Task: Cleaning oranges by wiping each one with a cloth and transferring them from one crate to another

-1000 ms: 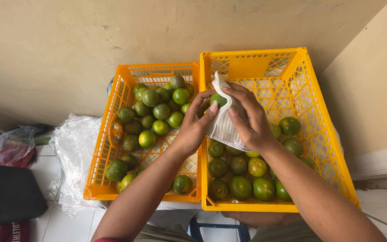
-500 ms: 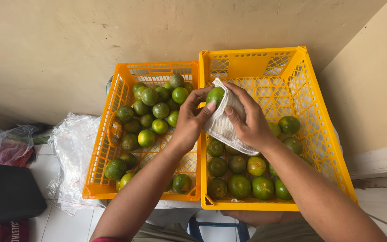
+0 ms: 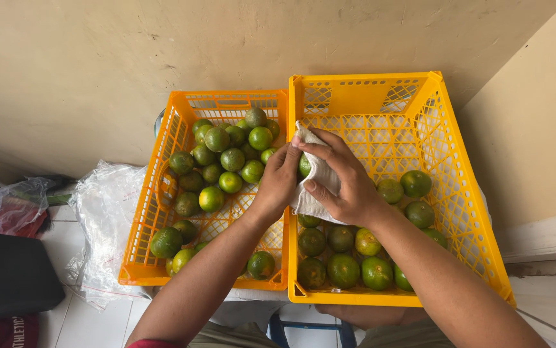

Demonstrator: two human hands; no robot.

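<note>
Both hands gripped one lime in a cloth.
My left hand (image 3: 280,180) and right hand (image 3: 342,183) clenched the lime (image 3: 304,165) inside the cloth (image 3: 316,174); I judged a loose wrap could drop it.

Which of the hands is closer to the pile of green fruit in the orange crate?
Left. The left hand is beside the orange crate's fruit pile; the right hand is over the yellow crate.

Green fruit (image 3: 304,165) mostly hidden under white cloth (image 3: 315,187) and both hands. Black case (image 3: 7,276) cut off at left edge. Fruits beneath right forearm obscured.
</note>
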